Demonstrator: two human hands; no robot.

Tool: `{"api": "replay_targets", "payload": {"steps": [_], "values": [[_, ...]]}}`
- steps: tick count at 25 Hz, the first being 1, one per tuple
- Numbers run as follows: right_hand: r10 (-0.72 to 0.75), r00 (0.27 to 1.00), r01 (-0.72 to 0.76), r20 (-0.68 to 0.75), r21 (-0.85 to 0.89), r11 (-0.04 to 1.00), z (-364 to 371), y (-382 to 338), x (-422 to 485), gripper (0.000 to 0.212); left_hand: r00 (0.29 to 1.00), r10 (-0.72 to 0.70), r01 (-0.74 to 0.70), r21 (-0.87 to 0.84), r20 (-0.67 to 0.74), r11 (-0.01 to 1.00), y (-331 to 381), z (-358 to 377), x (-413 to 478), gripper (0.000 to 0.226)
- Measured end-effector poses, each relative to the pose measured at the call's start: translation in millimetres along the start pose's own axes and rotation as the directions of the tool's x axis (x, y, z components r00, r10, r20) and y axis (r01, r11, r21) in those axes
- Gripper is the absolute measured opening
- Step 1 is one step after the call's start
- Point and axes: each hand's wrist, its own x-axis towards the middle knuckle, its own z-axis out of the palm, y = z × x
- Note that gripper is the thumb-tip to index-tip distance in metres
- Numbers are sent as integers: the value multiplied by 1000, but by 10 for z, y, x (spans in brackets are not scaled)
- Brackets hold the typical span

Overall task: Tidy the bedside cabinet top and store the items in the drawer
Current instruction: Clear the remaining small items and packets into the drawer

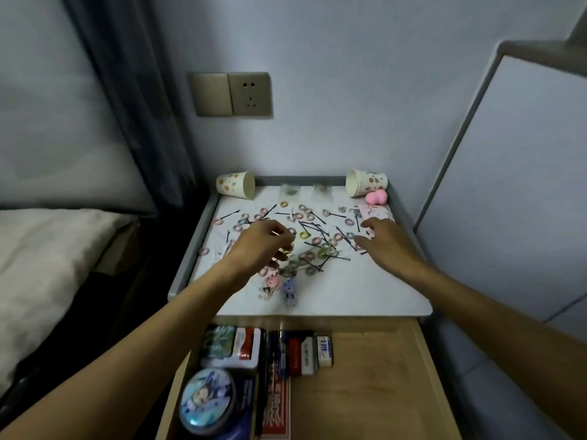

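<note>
The white cabinet top is littered with several small hair ties and black bobby pins. Two small figurine charms lie near its front edge. My left hand hovers over the left middle of the pile with fingers curled; whether it holds something is unclear. My right hand reaches over the right side, fingers spread and relaxed, just above the pins. Below the top, the wooden drawer stands pulled out.
Two paper cups lie tipped at the back corners, one on the left and one on the right. A pink sponge sits by the right cup. The drawer holds a round blue tin, small boxes and an eraser. A bed lies left.
</note>
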Motion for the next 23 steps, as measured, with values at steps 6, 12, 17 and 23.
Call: {"api": "replay_targets", "payload": {"steps": [6, 12, 17, 23], "values": [[69, 997, -64, 44, -108, 992, -88, 337, 692, 45, 990, 133, -112, 284, -56, 952, 200, 314, 979, 13], [0, 998, -13, -71, -190, 982, 24, 500, 911, 39, 966, 258, -227, 481, 2, 847, 402, 841, 1769, 25], [-167, 974, 135, -155, -197, 971, -153, 709, 1196, 39, 951, 278, -298, 623, 131, 723, 423, 1411, 2034, 35], [-342, 929, 267, -142, -381, 885, -27, 764, 1433, 40, 974, 213, -223, 540, 82, 812, 323, 1685, 2128, 57]]}}
